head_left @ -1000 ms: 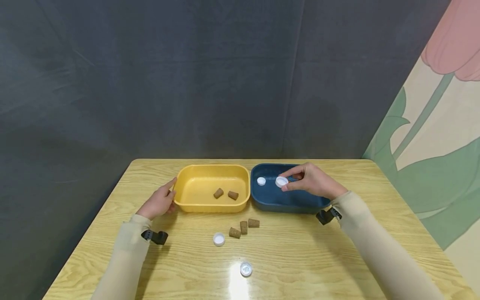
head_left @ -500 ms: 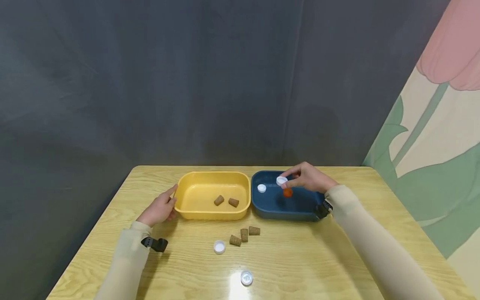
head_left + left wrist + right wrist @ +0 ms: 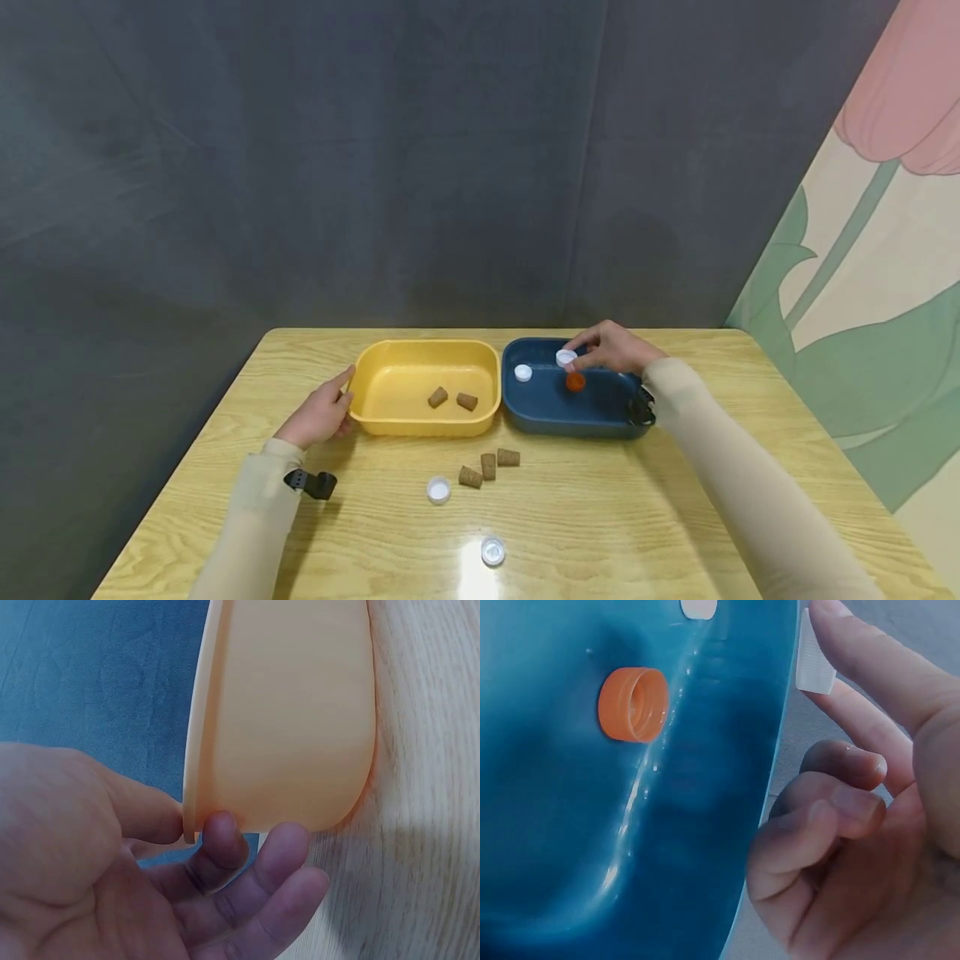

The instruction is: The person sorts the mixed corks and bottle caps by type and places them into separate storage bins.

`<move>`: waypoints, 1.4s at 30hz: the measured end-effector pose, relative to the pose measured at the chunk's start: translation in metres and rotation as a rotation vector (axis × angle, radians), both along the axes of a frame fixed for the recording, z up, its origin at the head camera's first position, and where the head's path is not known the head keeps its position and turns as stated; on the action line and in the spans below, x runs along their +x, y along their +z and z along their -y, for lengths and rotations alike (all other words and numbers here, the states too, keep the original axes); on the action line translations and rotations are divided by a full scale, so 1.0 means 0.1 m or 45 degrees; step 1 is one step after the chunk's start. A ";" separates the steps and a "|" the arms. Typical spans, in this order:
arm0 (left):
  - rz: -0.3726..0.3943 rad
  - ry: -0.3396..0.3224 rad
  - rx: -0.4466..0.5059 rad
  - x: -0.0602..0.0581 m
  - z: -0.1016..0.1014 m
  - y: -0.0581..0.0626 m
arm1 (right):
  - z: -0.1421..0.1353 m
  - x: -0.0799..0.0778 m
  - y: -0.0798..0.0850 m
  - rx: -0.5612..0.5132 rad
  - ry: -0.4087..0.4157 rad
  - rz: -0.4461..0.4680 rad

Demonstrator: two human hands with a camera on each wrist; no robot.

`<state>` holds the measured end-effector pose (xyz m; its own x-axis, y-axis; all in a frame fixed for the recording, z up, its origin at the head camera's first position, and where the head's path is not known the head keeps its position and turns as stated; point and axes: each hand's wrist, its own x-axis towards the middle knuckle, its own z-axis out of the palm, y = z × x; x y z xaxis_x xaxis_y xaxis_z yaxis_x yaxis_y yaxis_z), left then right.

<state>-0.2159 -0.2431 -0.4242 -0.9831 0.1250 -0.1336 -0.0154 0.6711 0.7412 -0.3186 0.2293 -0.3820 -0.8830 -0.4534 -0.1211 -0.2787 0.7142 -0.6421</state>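
Note:
My right hand (image 3: 611, 348) pinches a white bottle cap (image 3: 815, 664) between thumb and index finger, above the blue bin (image 3: 558, 427). Its other fingers are curled in toward the palm. Inside that bin lie an orange bottle cap (image 3: 634, 705), just under the hand in the head view, and a second white cap (image 3: 522, 373) toward the left end. My left hand (image 3: 318, 411) grips the left end of the yellow bin (image 3: 423, 427), thumb at the rim and fingertips against the outer wall. Two corks (image 3: 452, 399) rest on the yellow bin's floor.
Both bins stand side by side at the back of the wooden table (image 3: 637, 533). In front of them lie several corks (image 3: 488, 467), a white cap (image 3: 438, 490) and a silver-white cap (image 3: 492, 552). A dark curtain (image 3: 420, 167) hangs behind.
My right hand has moved slightly toward the back of the blue bin, still pinching the white cap. The orange cap has come into view beneath it. The left hand stays on the yellow bin.

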 end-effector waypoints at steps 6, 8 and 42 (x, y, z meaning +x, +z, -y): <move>-0.009 -0.010 -0.006 -0.01 0.00 0.02 | 0.02 -0.03 -0.02 0.031 0.009 0.022; -0.003 -0.006 -0.005 -0.01 0.00 0.02 | 0.02 -0.04 -0.03 0.037 0.010 0.048; 0.051 0.029 -0.026 -0.02 -0.01 0.02 | 0.06 0.14 -0.01 -0.082 0.057 0.135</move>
<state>-0.2181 -0.2425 -0.4218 -0.9794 0.0996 -0.1755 -0.0603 0.6853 0.7257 -0.3050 0.2236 -0.3834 -0.8454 -0.5023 -0.1819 -0.2380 0.6590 -0.7135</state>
